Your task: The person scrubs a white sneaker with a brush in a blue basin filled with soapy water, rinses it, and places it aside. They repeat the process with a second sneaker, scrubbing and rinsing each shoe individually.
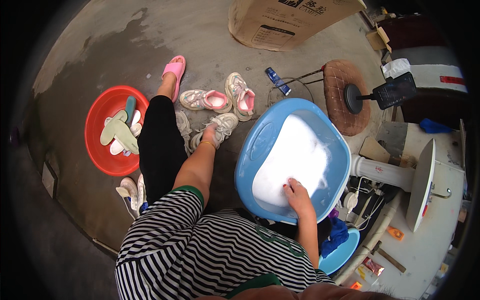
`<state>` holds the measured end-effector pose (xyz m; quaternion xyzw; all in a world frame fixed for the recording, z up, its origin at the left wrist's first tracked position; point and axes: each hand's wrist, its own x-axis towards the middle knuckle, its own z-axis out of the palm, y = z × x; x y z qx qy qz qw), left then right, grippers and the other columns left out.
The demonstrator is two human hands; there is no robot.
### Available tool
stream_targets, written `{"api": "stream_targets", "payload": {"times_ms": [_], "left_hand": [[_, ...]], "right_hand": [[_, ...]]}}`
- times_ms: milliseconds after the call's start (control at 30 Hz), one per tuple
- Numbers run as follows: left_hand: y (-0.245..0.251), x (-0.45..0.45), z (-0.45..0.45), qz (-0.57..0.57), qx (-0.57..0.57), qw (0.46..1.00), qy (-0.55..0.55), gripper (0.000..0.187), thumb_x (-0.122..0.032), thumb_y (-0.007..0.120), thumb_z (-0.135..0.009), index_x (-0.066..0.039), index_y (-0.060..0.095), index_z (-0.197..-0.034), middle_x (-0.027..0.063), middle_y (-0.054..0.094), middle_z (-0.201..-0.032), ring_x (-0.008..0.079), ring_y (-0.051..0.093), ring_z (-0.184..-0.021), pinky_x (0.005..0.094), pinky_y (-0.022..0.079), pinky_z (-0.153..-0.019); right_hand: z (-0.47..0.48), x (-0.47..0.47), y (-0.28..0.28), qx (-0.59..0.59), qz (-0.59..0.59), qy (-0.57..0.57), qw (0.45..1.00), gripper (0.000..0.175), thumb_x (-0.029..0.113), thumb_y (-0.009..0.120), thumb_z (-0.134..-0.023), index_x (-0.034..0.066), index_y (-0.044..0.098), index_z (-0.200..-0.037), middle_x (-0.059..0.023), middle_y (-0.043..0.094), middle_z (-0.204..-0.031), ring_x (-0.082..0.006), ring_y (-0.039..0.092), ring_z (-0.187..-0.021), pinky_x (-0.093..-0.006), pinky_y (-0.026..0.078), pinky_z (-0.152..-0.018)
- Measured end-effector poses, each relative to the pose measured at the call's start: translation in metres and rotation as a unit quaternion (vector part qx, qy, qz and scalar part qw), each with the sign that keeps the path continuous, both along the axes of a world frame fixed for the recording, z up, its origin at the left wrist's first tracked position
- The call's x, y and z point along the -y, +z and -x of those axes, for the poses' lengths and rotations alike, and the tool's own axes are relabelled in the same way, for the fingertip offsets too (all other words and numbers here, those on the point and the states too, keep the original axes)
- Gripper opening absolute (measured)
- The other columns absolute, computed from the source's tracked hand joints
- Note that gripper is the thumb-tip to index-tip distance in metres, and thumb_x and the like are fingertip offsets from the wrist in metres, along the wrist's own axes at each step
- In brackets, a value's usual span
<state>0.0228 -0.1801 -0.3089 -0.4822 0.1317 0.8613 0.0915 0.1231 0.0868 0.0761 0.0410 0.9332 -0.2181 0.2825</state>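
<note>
My left hand [210, 132], a gold bracelet at its wrist, grips a dirty off-white lace-up sneaker [227, 123] on the wet floor. Its fingers are partly hidden by the shoe. Another such sneaker [183, 125] lies left of it, partly behind my leg. Just beyond stand two pink-lined sneakers [195, 99] [235, 87]. My right hand [298, 193] dips into thick white foam [288, 157] inside a large blue plastic basin [250, 157]. Foam covers some of its fingers, so whether it holds anything is hidden.
A red basin [99, 157] holds several insoles [119, 129]; white shoes [130, 189] lie below it. A blue tube [277, 80] lies near a padded stool [333, 86] bearing a phone on a stand [393, 91]. Right are a pedestal washbasin [420, 183], a light-blue basin [347, 249] and a hammer [390, 258].
</note>
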Motion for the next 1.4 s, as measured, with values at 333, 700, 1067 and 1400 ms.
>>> {"api": "stream_targets", "payload": {"times_ms": [333,700,1067,1400], "left_hand": [[0.012,-0.001,-0.004,0.006,0.009,0.999,0.034,0.035,-0.011,0.045,-0.085,0.001,0.057,-0.115,0.0208,0.061,-0.114,0.0363,0.061,-0.101,0.0489,0.048,-0.094],[0.226,0.052,0.007,-0.007,-0.247,0.955,0.165,0.045,-0.015,0.042,-0.084,0.001,0.049,-0.125,0.0189,0.056,-0.123,0.0358,0.057,-0.11,0.0527,0.045,-0.096],[0.49,0.083,-0.015,0.001,-0.58,0.815,-0.001,0.054,-0.043,0.038,-0.094,-0.004,0.049,-0.13,0.013,0.054,-0.13,0.0308,0.05,-0.12,0.0457,0.034,-0.106],[0.537,-0.107,-0.045,-0.132,-0.499,0.835,-0.192,0.038,-0.013,0.047,-0.087,0.007,0.051,-0.12,0.0207,0.06,-0.116,0.034,0.06,-0.104,0.0462,0.048,-0.093]], "right_hand": [[0.002,0.003,0.005,0.013,-0.019,0.008,1.0,0.038,0.024,0.054,-0.088,-0.0055,0.057,-0.112,-0.0276,0.059,-0.11,-0.0407,0.056,-0.104,-0.0406,0.044,-0.092],[-0.005,-0.007,-0.008,-0.102,0.015,0.056,0.993,0.037,0.025,0.053,-0.087,-0.0034,0.059,-0.11,-0.0266,0.062,-0.104,-0.04,0.058,-0.101,-0.0428,0.045,-0.091],[-0.002,-0.013,0.0,-0.137,0.007,0.02,0.99,0.038,0.027,0.054,-0.087,-0.0028,0.06,-0.11,-0.0248,0.061,-0.107,-0.0387,0.058,-0.103,-0.0431,0.045,-0.092],[0.061,-0.051,-0.036,-0.063,-0.092,-0.098,0.989,0.075,0.031,0.058,-0.082,0.0079,0.025,-0.145,-0.0242,0.041,-0.135,-0.038,0.048,-0.12,-0.04,0.042,-0.099]]}}
